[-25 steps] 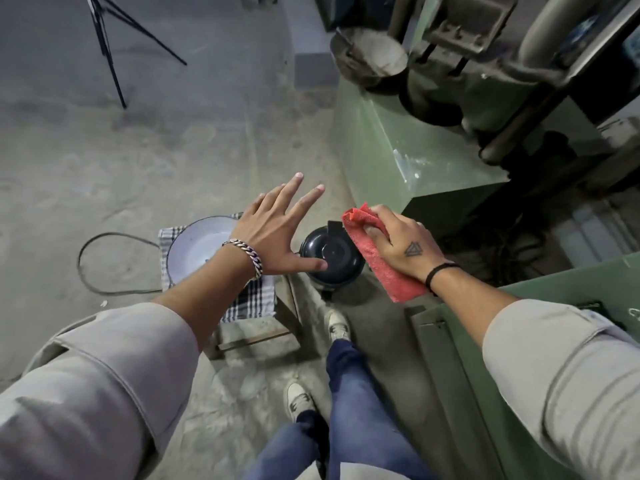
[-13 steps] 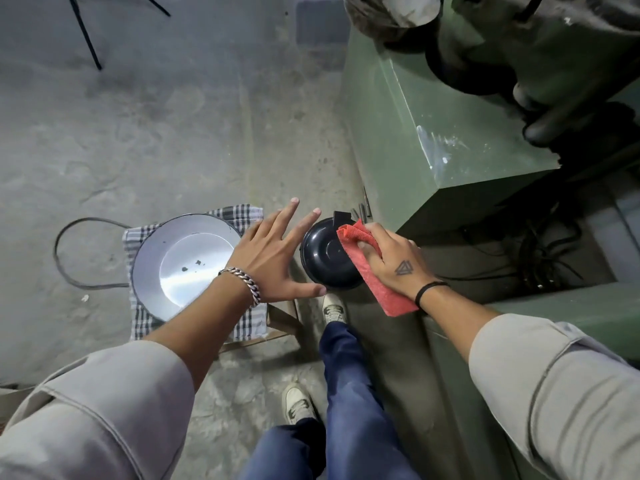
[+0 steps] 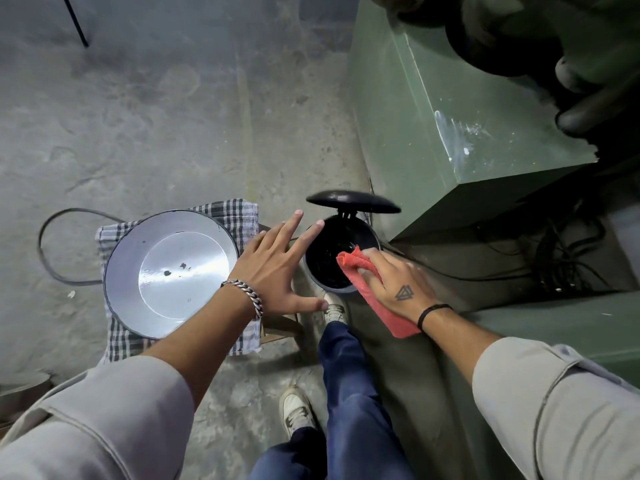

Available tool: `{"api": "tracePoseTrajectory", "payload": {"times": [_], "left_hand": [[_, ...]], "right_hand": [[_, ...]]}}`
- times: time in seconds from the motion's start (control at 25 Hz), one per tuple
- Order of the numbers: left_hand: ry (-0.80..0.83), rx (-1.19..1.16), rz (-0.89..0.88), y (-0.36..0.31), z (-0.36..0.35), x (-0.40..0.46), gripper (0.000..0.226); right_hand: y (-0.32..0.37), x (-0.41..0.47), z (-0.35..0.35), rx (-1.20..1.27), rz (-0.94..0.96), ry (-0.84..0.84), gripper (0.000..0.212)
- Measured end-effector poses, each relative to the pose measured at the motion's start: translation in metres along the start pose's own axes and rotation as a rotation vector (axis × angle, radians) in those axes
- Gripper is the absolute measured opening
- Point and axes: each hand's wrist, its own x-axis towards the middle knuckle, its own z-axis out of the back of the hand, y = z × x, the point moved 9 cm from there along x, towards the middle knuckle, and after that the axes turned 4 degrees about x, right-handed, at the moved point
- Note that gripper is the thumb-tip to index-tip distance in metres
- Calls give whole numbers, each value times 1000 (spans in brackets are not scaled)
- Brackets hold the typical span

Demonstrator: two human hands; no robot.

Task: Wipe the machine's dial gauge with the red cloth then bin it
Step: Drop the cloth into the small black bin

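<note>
Down on the concrete floor [image 3: 166, 133], beside the green machine base [image 3: 433, 133], a small black pedal bin [image 3: 325, 265] stands with its lid [image 3: 353, 201] tipped up, the dark inside showing. The person's right hand [image 3: 398, 285] grips the red cloth [image 3: 367, 282], fingers closed over it; one bunched end of the cloth hangs over the bin's open mouth while the rest trails back under the palm toward the wrist. The left hand [image 3: 277, 268] holds nothing, its fingers spread flat, two fingertips reaching to the bin's near rim and the thumb pointing toward a white shoe [image 3: 334, 308] set at the foot of the bin. A chain bracelet [image 3: 246, 296] circles the left wrist and a black band [image 3: 431, 315] the right. Left of the bin, a white enamel basin [image 3: 166, 268] sits on a checked cloth [image 3: 242, 216]. A black cable [image 3: 52, 244] loops on the floor beyond it.
</note>
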Motion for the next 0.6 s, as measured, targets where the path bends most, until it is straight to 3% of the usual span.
{"api": "tracePoseTrajectory", "payload": {"times": [0.4, 0.52, 0.6], "left_hand": [[-16, 34, -26, 23, -66, 35, 139], [-20, 78, -35, 35, -94, 57, 139], [-14, 92, -40, 41, -112, 70, 139]], "right_hand": [[-31, 75, -91, -7, -58, 157, 41], [-51, 116, -123, -121, -84, 174, 59], [-65, 138, -147, -217, -96, 198, 58]]}}
